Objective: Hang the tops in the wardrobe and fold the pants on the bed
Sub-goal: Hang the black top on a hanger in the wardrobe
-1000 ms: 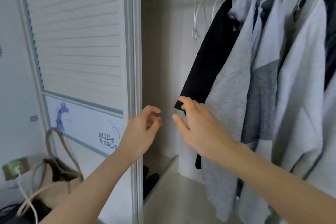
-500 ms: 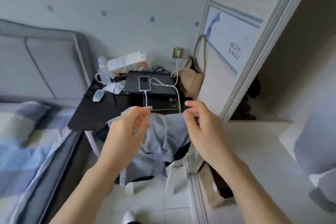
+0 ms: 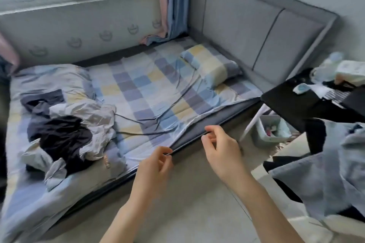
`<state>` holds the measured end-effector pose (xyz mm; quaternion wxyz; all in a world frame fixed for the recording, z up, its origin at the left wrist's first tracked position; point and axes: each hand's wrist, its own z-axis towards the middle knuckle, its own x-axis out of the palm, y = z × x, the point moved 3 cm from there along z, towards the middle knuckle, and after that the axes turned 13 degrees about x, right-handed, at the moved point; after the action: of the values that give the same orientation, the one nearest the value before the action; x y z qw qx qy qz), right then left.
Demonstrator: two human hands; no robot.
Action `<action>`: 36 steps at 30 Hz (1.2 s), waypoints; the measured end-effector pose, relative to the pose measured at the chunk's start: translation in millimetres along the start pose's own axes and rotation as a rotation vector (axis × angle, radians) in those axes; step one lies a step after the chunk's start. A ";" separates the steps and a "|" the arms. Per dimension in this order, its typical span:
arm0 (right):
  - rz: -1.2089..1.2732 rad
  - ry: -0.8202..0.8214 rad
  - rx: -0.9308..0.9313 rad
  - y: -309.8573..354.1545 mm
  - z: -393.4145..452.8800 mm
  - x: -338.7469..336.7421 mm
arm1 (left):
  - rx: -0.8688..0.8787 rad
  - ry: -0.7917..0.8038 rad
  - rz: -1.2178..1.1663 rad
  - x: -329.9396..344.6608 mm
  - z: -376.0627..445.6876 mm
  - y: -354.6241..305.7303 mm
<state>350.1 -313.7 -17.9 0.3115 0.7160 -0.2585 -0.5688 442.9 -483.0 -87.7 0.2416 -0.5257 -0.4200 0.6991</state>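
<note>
Clothes lie heaped on bed, left of both hands.

**Clothes heaped on the bed, more at the frame's right edge**

A crumpled pile of clothes lies on the checked bed at the left of the frame: dark navy and black pieces tangled with pale grey, shiny, wrinkled fabric, none folded. It sits well apart from the pillow at upper centre. At the lower right edge, a light blue-grey garment hangs in loose folds, blurred, with black fabric beside it
</note>
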 end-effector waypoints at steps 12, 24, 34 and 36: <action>-0.136 0.458 -0.022 133.6 -40.7 309.8 | -0.487 -0.234 0.020 -236.8 -94.0 240.7; -0.204 0.687 0.158 200.0 55.4 507.9 | -0.800 -0.242 -0.114 -327.3 -10.5 413.4; -0.115 0.872 0.686 188.1 225.7 699.9 | -0.973 -0.191 -0.084 -336.9 124.3 551.2; -0.066 0.875 0.829 173.7 247.1 736.0 | -0.969 -0.140 -0.056 -331.3 145.4 578.7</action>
<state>267.8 -1001.2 -409.6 0.0662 0.9529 -0.2843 -0.0826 476.1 -1096.6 -384.6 -0.0411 -0.5180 -0.7262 0.4502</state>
